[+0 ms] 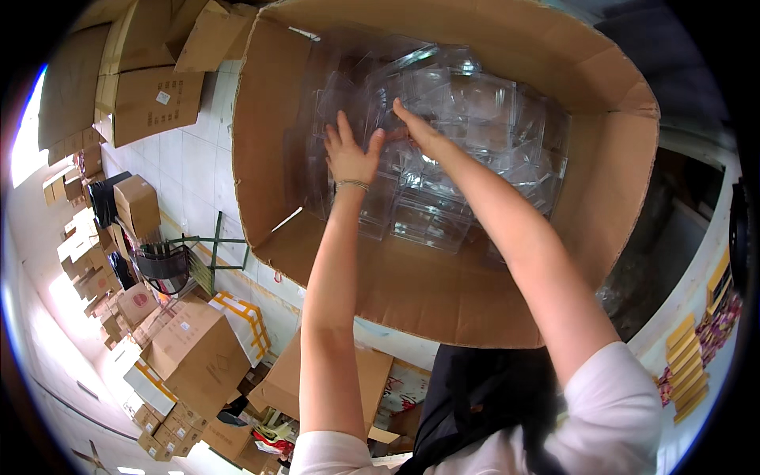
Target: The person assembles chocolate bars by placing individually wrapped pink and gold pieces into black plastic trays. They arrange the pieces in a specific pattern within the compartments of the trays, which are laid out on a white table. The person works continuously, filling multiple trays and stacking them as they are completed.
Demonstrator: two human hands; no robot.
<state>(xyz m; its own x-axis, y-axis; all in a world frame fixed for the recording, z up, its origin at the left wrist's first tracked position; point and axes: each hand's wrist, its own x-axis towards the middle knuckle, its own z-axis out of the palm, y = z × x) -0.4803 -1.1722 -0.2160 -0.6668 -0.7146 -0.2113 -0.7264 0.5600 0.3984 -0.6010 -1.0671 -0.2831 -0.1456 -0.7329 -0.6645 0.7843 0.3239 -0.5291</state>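
A large open cardboard box [443, 305] stands before me with many clear plastic containers [483, 103] heaped inside. My left hand [352, 158] reaches in on the left with its fingers spread over the clear plastic, its palm side down. A thin bracelet [352, 184] circles that wrist. To its right my right hand [418, 133] is turned edge-on, thumb stretched up and apart from the fingers. Its fingers point toward my left hand and are partly obscured by clear plastic. Both hands touch or hover close over the containers; transparency hides the exact contact.
More cardboard boxes [154, 103] stand on the pale tiled floor [178, 162] at the far left. A dark chair-like frame [214, 241], a large closed carton [198, 356] and a white box with yellow tape [245, 321] lie left of me. Dark clothing [475, 396] shows below the box.
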